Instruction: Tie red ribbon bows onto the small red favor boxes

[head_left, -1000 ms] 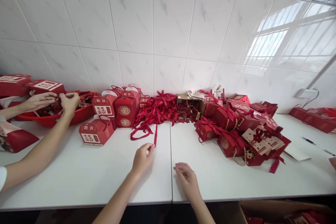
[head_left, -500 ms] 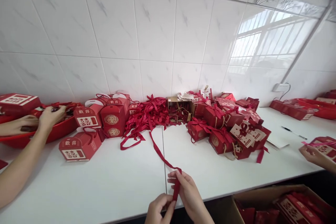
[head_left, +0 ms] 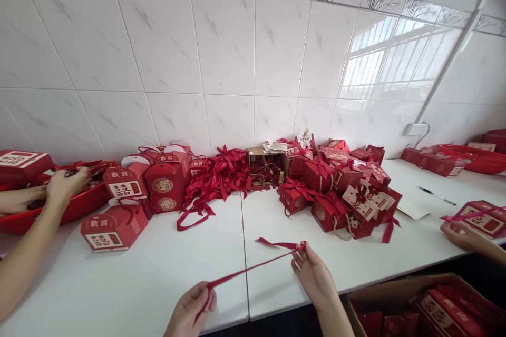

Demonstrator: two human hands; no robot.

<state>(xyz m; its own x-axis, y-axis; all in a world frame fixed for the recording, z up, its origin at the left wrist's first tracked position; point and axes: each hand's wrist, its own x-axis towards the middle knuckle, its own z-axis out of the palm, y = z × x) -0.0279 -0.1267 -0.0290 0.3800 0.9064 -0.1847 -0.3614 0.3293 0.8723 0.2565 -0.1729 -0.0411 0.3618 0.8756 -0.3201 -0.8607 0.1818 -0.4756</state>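
Observation:
A narrow dark red ribbon [head_left: 253, 267] is stretched between my two hands above the front of the white table. My left hand [head_left: 192, 308] pinches one part of it near the table's front edge, a short end hanging over the fingers. Higher and to the right, my right hand [head_left: 315, 274] pinches the ribbon between thumb and fingertips, and its loose tail trails left. Beyond them lies a heap of red ribbons [head_left: 221, 171]. To its right is a pile of red gift boxes [head_left: 332, 213] tied with bows and tags.
Several red boxes [head_left: 114, 226] with handles stand at left. Another person's hands [head_left: 67, 187] reach into a red basin [head_left: 83, 213]. At right, another person's hand [head_left: 458, 234] touches a ribbon on a box. A pen [head_left: 437, 196] lies nearby. Below the edge is a filled carton [head_left: 350, 316].
My hands have moved apart, left hand leftward and right hand up and right, drawing the ribbon taut between them. Its far end has come away from the heap.

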